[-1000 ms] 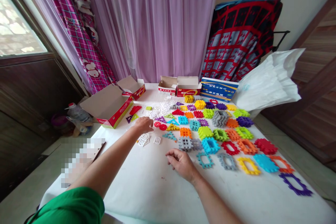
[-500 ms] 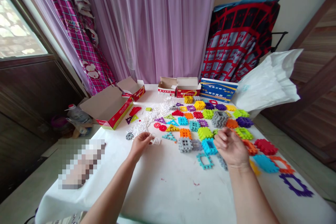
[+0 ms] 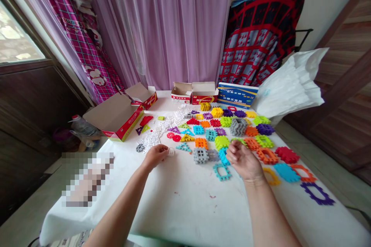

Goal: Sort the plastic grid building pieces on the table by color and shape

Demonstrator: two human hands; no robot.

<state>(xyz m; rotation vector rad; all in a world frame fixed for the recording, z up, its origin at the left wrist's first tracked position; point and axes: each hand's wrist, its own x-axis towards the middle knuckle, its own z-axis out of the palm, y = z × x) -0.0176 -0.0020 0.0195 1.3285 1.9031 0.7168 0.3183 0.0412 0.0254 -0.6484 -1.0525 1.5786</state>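
Note:
My left hand [image 3: 157,156] is closed at the near edge of a scattered heap of small white lattice pieces [image 3: 151,137], its fingertips beside a small white piece [image 3: 171,152]. My right hand [image 3: 244,161] hovers over the coloured pieces with its fingers curled; what they hold, if anything, is too small to make out. Just left of it are a blue block [image 3: 223,156] and a teal frame piece [image 3: 222,172]. A grey windowed stack [image 3: 201,156] and an orange one [image 3: 201,143] sit between my hands.
Open red boxes [image 3: 126,123] stand at the back left, two more [image 3: 204,97] at the back centre. A blue box [image 3: 237,95] and a white bag [image 3: 290,85] are at the back right. A purple frame piece [image 3: 317,193] lies near the right edge.
The whole view has shifted slightly. My right hand has moved a little left relative to the pieces, uncovering more of the orange and yellow frames. My left hand remains beside the white pieces.

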